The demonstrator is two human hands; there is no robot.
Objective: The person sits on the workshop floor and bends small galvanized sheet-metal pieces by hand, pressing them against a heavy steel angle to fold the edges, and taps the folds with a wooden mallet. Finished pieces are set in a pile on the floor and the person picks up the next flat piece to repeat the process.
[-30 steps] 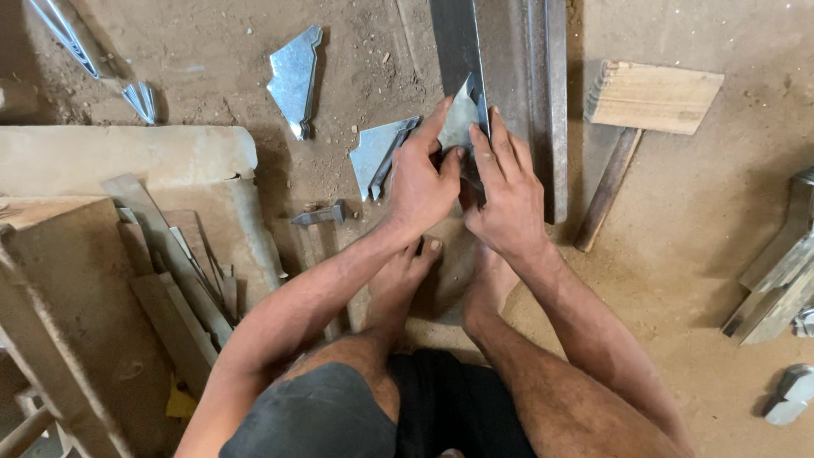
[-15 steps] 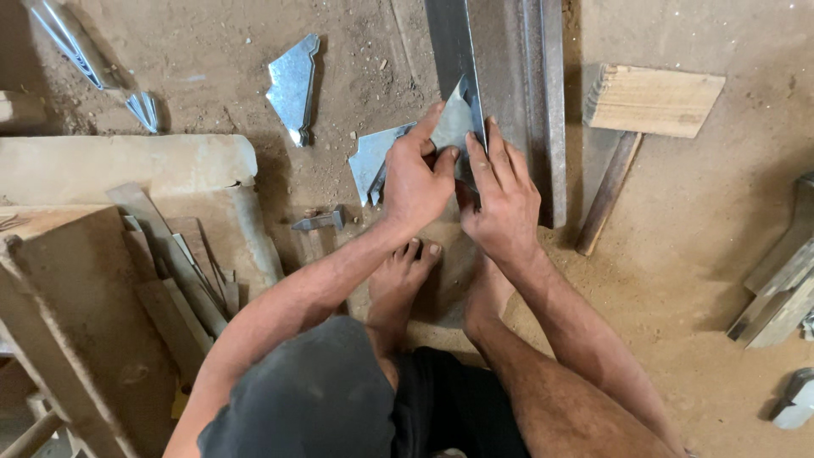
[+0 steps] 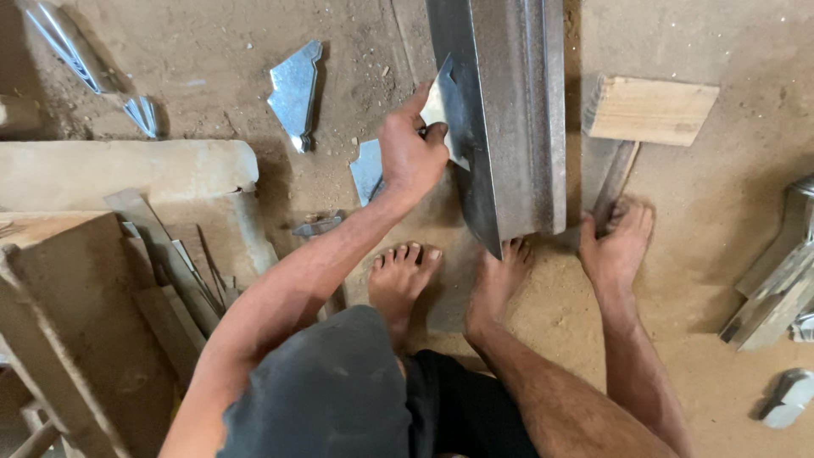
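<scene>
Nearest the camera sit the person's dark shorts and two bare feet on the sandy floor (image 3: 678, 356), the left foot (image 3: 403, 276) just below the left hand and the right foot (image 3: 496, 276) at the near end of the long metal channel (image 3: 517, 110). The right hand (image 3: 617, 246) rests flat on the floor beside that near end, fingers spread and holding nothing, touching the lower end of a dark flat strip (image 3: 612, 182) that runs under a pale wooden block (image 3: 649, 108). Further out, the left hand (image 3: 411, 153) clamps its fingers on a small cut sheet-metal piece (image 3: 441, 110), pressed against the channel's left flank. That piece looks thin, light and stiff, with sharp cut edges and points; it is best pinched on its flat faces away from the corners, and dust may make it slippery. The channel looks heavy and rigid, with a pointed near corner close to the right foot. Left of the left-hand fingers lie another offcut (image 3: 367, 170) partly behind the wrist, a notched plate (image 3: 297, 89), and a small clip-like part (image 3: 318, 226) that is hard to identify. Beyond, the channel is cut off by the top edge; the metal at far right (image 3: 776, 293) is cropped too.
</scene>
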